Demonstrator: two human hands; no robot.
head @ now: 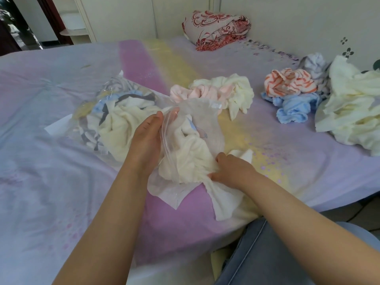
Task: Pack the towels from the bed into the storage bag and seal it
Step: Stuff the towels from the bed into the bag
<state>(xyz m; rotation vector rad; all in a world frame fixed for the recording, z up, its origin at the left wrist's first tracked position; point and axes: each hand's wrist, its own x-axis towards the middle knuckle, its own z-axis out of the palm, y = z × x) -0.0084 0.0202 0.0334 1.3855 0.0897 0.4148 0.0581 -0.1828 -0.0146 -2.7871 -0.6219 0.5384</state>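
A clear plastic storage bag (197, 112) lies on the bed in front of me with its mouth toward me. My left hand (147, 138) holds the bag's open edge up. My right hand (230, 168) grips a cream towel (189, 161) that sits partly inside the mouth, with its tail trailing over the bed edge. To the left lies a second clear bag (115, 118) stuffed with cream, blue and grey towels. Loose towels lie further back: a pink and cream heap (222, 93), an orange-striped one (290, 82), a blue one (294, 109) and a large cream pile (353, 110).
The bed (51, 161) has a lilac, pink and yellow sheet. A folded red-patterned blanket (216, 27) sits at the far side by the wall. A white slip of paper (59, 125) pokes out beside the filled bag. My knee in grey jeans (277, 254) is at the bed's edge.
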